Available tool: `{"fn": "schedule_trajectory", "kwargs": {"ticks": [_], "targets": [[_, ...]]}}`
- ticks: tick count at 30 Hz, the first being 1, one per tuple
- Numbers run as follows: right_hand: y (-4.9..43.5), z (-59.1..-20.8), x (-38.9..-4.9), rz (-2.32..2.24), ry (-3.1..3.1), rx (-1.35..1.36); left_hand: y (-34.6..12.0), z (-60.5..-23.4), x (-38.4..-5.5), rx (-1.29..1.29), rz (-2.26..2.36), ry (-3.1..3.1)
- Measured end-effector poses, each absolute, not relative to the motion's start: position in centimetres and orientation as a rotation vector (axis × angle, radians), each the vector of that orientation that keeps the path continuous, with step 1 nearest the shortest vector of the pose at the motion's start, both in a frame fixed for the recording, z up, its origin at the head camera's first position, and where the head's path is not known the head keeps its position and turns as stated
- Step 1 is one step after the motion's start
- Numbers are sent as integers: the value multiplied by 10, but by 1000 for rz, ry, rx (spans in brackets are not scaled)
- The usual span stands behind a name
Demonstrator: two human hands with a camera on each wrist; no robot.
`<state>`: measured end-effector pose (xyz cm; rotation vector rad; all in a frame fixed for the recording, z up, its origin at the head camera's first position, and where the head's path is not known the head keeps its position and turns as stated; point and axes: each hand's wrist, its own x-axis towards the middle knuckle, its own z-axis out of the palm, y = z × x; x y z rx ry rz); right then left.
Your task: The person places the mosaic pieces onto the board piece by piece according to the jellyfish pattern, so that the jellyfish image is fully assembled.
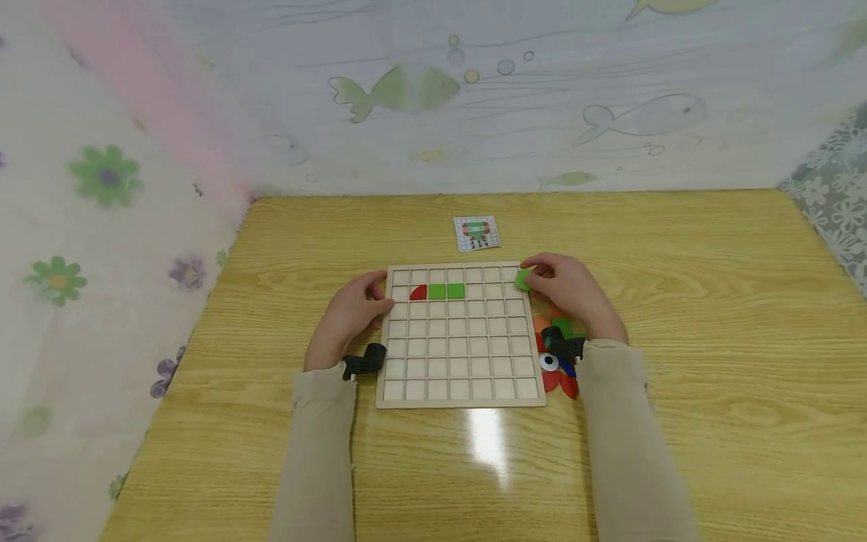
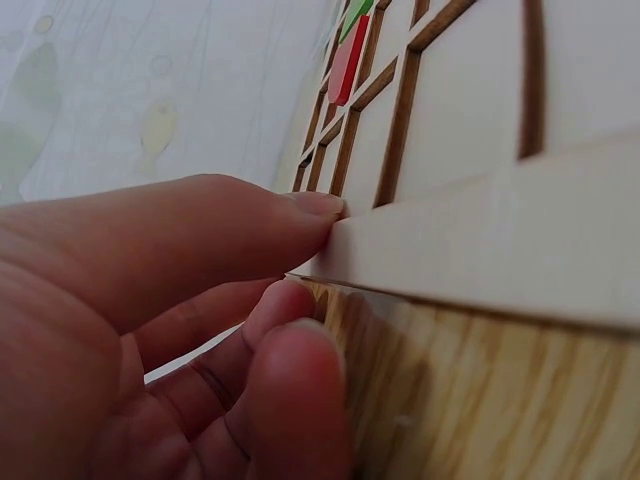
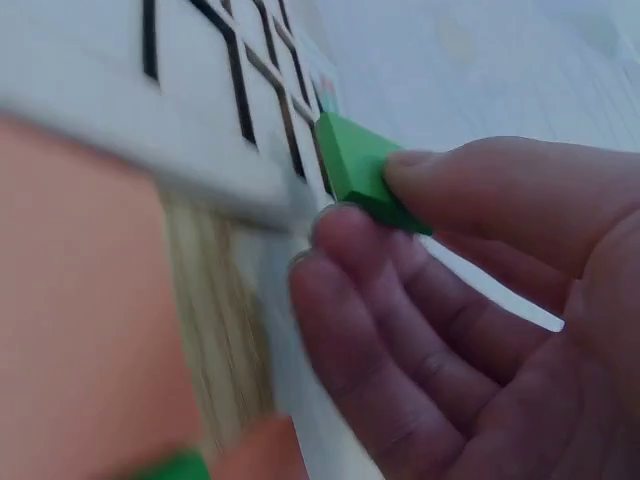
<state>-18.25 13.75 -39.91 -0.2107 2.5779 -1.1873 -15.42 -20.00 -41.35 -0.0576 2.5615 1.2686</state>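
A square wooden grid board (image 1: pixel 463 407) lies on the table. One red quarter-round tile (image 1: pixel 418 292) and two green square tiles (image 1: pixel 446 290) sit side by side in its second row from the far edge. At the board's left edge, my left hand (image 1: pixel 350 312) grips the rim, the thumb (image 2: pixel 250 225) on the frame and the fingers curled beside it. Between thumb and fingers, my right hand (image 1: pixel 565 284) pinches another green square tile (image 3: pixel 350 160) above the board's far right corner.
Loose tiles lie along the board's right side, partly under my right wrist: red petal shapes (image 1: pixel 569 386), an eye disc (image 1: pixel 549 363), orange and green pieces. A small picture card (image 1: pixel 477 233) lies beyond the board. Patterned walls border the wooden table (image 1: pixel 711 301).
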Motion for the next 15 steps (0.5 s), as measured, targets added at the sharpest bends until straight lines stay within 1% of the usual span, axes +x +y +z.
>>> {"fn": "schedule_trajectory", "kwargs": {"ticks": [15], "targets": [[97,-399,-179,-1073,2657,-365,-198,-413,-153,-101,1252,2559]]}}
